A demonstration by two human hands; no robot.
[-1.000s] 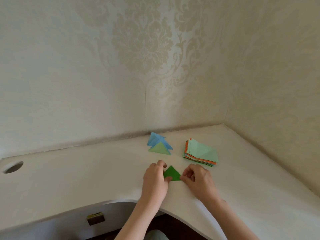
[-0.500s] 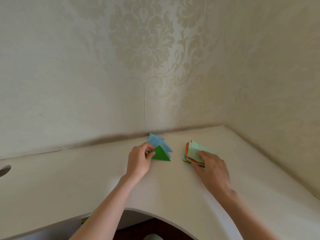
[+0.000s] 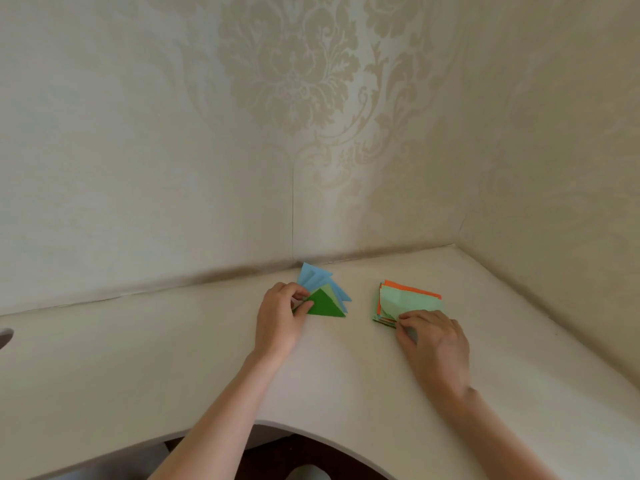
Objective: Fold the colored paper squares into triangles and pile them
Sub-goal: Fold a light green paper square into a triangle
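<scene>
A dark green folded triangle (image 3: 325,304) lies on top of the pile of blue and light green triangles (image 3: 317,277) near the back wall. My left hand (image 3: 281,316) pinches the green triangle's left corner between thumb and fingers. To the right sits a stack of unfolded paper squares (image 3: 408,296), light green on top with orange edges showing. My right hand (image 3: 429,337) rests on the stack's near edge, its fingertips curled on the top light green sheet, whose near corner is lifted.
The white desk (image 3: 173,358) has a curved cut-out front edge below my arms. Patterned walls meet in a corner at the back right. A round cable hole (image 3: 5,336) shows at the far left edge.
My left hand carried the dark green triangle from the desk's front up onto the triangle pile. My right hand moved right onto the stack of squares and slid to its near edge.
</scene>
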